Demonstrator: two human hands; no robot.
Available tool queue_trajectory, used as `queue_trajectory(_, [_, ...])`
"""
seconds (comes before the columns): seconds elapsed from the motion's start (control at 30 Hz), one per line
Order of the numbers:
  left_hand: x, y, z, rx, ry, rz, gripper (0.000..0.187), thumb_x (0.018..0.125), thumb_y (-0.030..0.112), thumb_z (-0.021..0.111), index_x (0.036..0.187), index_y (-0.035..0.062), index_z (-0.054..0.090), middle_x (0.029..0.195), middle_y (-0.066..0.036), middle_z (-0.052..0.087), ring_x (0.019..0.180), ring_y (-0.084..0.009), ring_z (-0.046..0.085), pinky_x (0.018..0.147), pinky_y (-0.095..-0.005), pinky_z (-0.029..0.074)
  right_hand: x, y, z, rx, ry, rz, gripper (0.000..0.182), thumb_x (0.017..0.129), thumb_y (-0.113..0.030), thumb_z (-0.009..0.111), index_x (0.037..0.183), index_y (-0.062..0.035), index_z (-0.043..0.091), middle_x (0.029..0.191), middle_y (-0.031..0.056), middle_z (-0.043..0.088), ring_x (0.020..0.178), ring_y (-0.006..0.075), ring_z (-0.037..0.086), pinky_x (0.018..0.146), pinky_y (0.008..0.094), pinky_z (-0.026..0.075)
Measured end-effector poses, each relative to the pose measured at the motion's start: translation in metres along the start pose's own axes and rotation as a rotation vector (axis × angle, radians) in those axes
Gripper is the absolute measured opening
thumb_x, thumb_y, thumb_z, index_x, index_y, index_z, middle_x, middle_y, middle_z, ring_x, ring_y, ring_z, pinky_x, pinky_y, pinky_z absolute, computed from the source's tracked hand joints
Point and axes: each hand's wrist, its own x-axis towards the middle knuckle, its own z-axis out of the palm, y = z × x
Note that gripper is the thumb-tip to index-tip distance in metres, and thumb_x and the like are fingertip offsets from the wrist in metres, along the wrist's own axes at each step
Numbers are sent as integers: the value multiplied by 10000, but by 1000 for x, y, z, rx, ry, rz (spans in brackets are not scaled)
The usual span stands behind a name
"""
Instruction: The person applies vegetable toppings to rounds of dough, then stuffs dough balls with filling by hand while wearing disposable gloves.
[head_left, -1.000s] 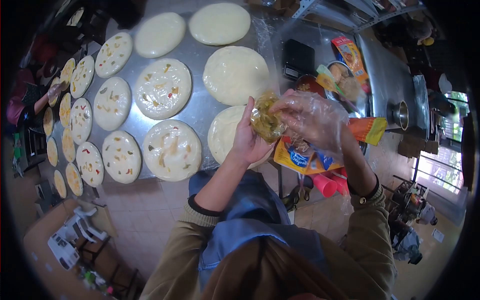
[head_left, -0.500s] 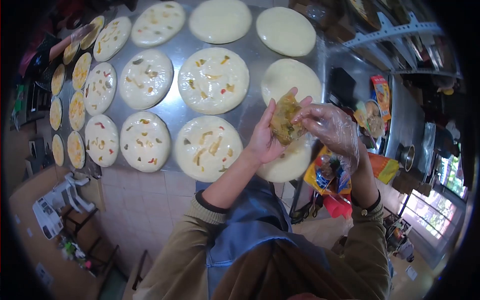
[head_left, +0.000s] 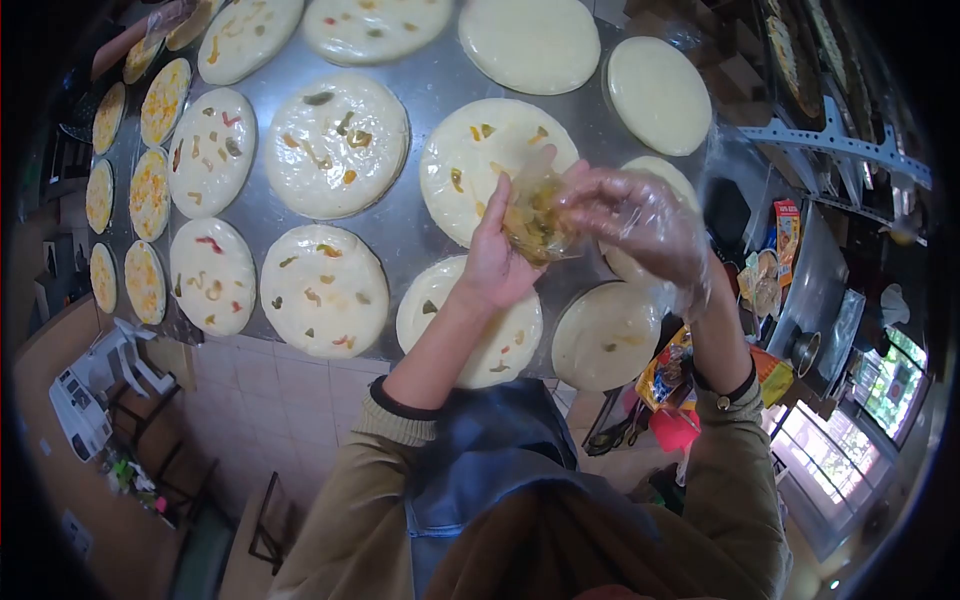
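Observation:
My left hand (head_left: 500,255) is bare and holds a clear bag of yellow-green fruit pieces (head_left: 538,215) over the dough rounds. In a clear plastic glove, my right hand (head_left: 635,220) has its fingertips together at the bag's right side; whatever they pinch is too small to make out. Below the hands are a pale round with colored pieces (head_left: 455,150) and a round at the front right (head_left: 590,350) with a few pieces on it. Two plain rounds (head_left: 530,45) lie at the back right.
Rows of topped rounds (head_left: 325,290) cover the metal table (head_left: 400,60) to the left. A co-worker's gloved hand (head_left: 170,18) is at the far upper left. Colorful packets (head_left: 668,370) and a metal rack (head_left: 850,140) are on the right.
The view has shifted, so the rounds appear larger and further right. Both hands and the bag now appear over the neighboring column to the left.

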Motion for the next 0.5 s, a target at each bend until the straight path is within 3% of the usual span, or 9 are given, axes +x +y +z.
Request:
queue_trajectory(0.03, [-2, 7, -3, -57, -8, -7, 578, 1007, 488, 245, 1479, 154, 249, 1489, -133, 323, 1323, -282, 388, 1085, -435, 355, 7, -2, -2, 17, 8, 0, 198, 889, -169, 641, 1022, -25, 668, 881, 27, 663, 748, 59, 565, 614, 204, 446])
queue_trajectory(0.07, [-7, 9, -3, 109, 128, 41, 583, 1001, 495, 269, 1480, 164, 255, 1486, -140, 325, 1328, -299, 379, 1089, -442, 344, 14, -5, -2, -11, 40, -14, 211, 896, -182, 634, 1038, -32, 680, 907, 32, 674, 740, 65, 563, 611, 215, 444])
queue_trajectory(0.17, [-28, 24, -9, 38, 114, 104, 547, 1021, 428, 237, 1492, 152, 206, 1526, -156, 225, 1356, -340, 321, 1108, -500, 300, 36, -5, -5, -158, 87, 62, 233, 909, -211, 619, 1052, -39, 685, 924, 41, 686, 754, 68, 579, 637, 235, 463])
queue_trajectory(0.33, [-72, 41, -25, -26, 162, 208, 551, 1012, 446, 262, 1497, 193, 197, 1531, -119, 231, 1345, -330, 339, 1092, -487, 331, 65, 40, 15, -212, 110, -19, 268, 936, -222, 552, 1070, -20, 667, 957, 94, 694, 732, 114, 592, 688, 285, 485])
queue_trajectory(0.5, [-91, 41, -30, -52, 87, 282, 571, 1007, 467, 259, 1502, 190, 189, 1527, -132, 230, 1342, -335, 332, 1100, -485, 306, 68, 66, 44, -450, 176, 3, 223, 919, -185, 558, 1048, -32, 657, 883, 127, 674, 779, 181, 627, 702, 297, 494])
